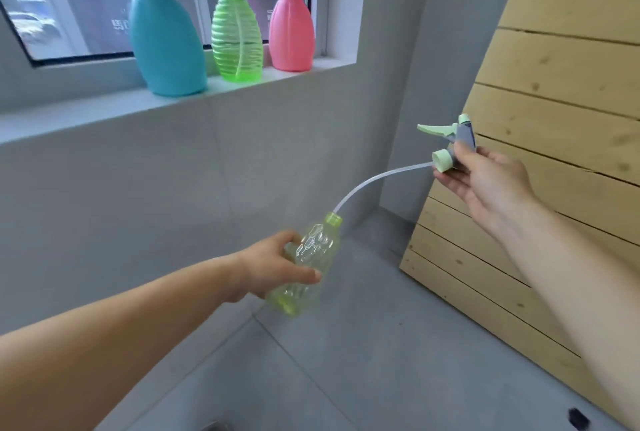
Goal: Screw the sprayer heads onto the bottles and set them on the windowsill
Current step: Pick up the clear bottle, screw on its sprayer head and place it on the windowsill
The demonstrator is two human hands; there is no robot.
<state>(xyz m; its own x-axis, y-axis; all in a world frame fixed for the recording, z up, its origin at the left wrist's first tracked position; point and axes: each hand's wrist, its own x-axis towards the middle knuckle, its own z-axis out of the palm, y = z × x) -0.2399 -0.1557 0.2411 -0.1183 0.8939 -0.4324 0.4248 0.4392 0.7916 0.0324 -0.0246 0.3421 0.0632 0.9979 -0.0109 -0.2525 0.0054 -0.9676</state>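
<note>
The left hand [277, 266] grips the tilted bottle [308, 259]; the right hand [485, 181], up and to its right, pinches the sprayer head [453, 145]. Feed the tube [374, 181] straight down, keeping the collar square to the neck

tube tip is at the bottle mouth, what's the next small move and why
Probably bring the right hand and its sprayer head toward the bottle, feeding the tube deeper. Only the tube's end sits at the neck, while the screw cap remains well clear, so threading cannot begin. The left hand grips the tilted bottle.
</note>
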